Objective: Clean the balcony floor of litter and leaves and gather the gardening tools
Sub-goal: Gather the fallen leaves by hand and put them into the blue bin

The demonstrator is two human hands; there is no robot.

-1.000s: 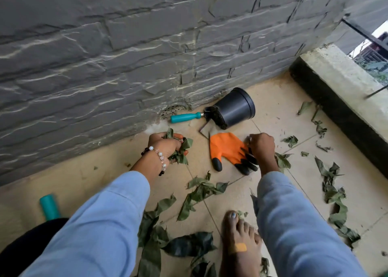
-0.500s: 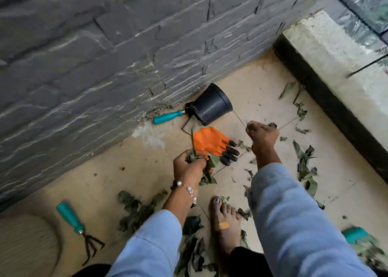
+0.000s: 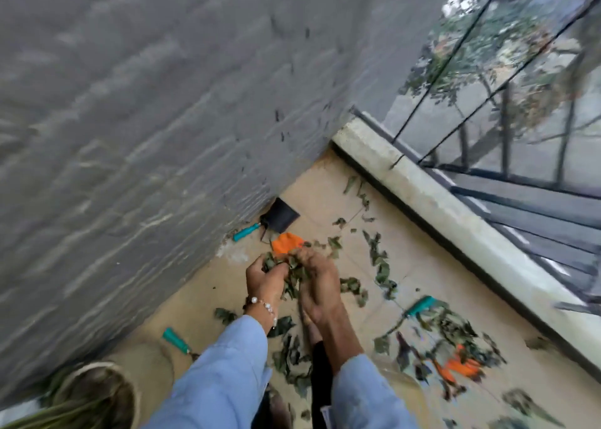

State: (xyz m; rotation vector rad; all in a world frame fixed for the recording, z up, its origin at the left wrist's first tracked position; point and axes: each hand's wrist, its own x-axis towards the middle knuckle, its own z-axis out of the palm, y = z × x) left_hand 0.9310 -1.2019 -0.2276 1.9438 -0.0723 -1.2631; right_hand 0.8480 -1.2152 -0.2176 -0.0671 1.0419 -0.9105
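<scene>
Both hands have come together since a moment ago, when they were apart picking up bits. Now the left hand [image 3: 264, 275] and right hand [image 3: 317, 277] hold one bunch of leaves [image 3: 289, 271] between them, fingers curled round it. So one pile is gathered, but many loose leaves [image 3: 380, 266] still lie on the tan floor [image 3: 419, 266]. Teal-handled tools [image 3: 244, 232] and an orange glove [image 3: 286, 241] wait by the grey wall [image 3: 146, 119]. A railing [image 3: 520, 103] stands to the right
</scene>
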